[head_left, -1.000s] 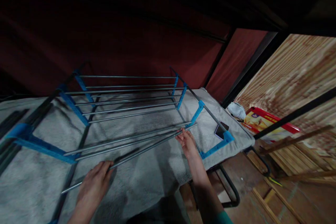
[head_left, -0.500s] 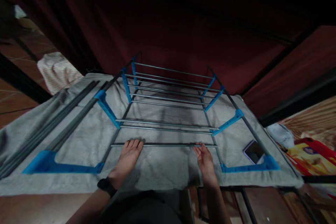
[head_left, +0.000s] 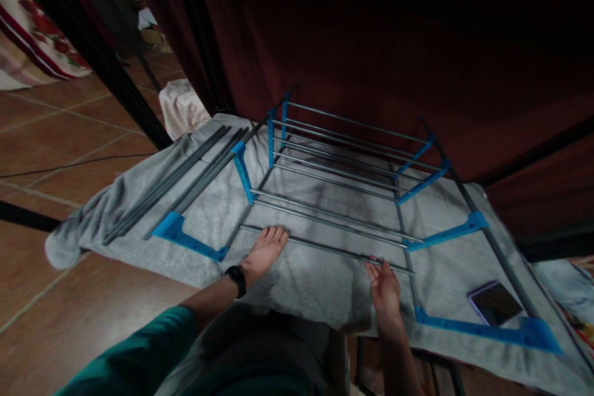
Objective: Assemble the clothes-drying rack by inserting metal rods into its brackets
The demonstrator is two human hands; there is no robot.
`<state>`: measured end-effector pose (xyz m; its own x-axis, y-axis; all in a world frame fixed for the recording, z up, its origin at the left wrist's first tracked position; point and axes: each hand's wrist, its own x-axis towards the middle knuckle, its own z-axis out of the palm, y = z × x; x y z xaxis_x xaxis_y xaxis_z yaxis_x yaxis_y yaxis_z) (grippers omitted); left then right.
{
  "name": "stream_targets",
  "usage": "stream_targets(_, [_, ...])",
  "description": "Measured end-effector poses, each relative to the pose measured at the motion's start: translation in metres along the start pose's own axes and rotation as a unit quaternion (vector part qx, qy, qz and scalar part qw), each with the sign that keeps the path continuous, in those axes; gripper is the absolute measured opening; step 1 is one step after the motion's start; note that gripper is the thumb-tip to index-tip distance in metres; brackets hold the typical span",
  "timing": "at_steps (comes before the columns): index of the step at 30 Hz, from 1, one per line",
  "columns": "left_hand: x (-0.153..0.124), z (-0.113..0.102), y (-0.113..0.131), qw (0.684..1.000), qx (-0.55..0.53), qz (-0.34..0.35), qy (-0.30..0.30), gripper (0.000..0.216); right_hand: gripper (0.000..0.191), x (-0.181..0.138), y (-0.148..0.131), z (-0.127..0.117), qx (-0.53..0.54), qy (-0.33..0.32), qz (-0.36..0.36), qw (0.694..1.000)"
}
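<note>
A partly assembled rack of grey metal tubes and blue plastic brackets lies on a grey blanket. My left hand is closed over a loose metal rod near its left end, knuckles up. Nearer the rod's other end, my right hand grips it from below with the palm turned up. This rod lies across the front of the frame, between a left blue bracket and a right blue bracket. Several crossbars span the brackets farther back.
Several spare tubes lie on the blanket at the left. A phone rests inside the rack's right side. Behind hangs a dark red curtain; tiled floor shows at the left.
My view has turned to the left, so the rack sits farther right and tilted, with more floor showing. Both hands stay on the rod, at much the same places along it.
</note>
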<state>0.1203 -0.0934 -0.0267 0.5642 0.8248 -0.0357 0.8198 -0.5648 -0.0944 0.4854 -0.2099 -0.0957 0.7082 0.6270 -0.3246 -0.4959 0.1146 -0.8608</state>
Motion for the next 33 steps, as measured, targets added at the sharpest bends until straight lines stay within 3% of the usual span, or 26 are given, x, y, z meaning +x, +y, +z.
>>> stream_targets(10, [-0.001, -0.013, 0.008, 0.999, 0.027, 0.025, 0.008, 0.052, 0.028, -0.004, -0.006, 0.004, 0.029, -0.017, 0.009, 0.999])
stream_targets(18, [-0.001, -0.014, 0.005, 1.000, 0.003, 0.002, 0.026, 0.055, 0.037, -0.016, -0.011, 0.010, 0.048, -0.042, -0.006, 0.998])
stream_targets(25, [-0.020, -0.018, -0.017, 0.992, -0.033, -0.093, 0.078, 0.045, 0.047, -0.022, -0.012, 0.022, 0.063, -0.022, -0.014, 0.998])
stream_targets(29, [-0.029, -0.003, -0.038, 0.962, -0.115, -0.187, 0.164, 0.041, 0.050, -0.023, -0.014, 0.028, 0.063, -0.015, -0.018, 0.998])
stream_targets(33, [-0.019, 0.018, -0.061, 0.914, -0.233, -0.243, 0.225, 0.035, 0.056, -0.024, -0.018, 0.035, 0.077, -0.002, -0.004, 0.997])
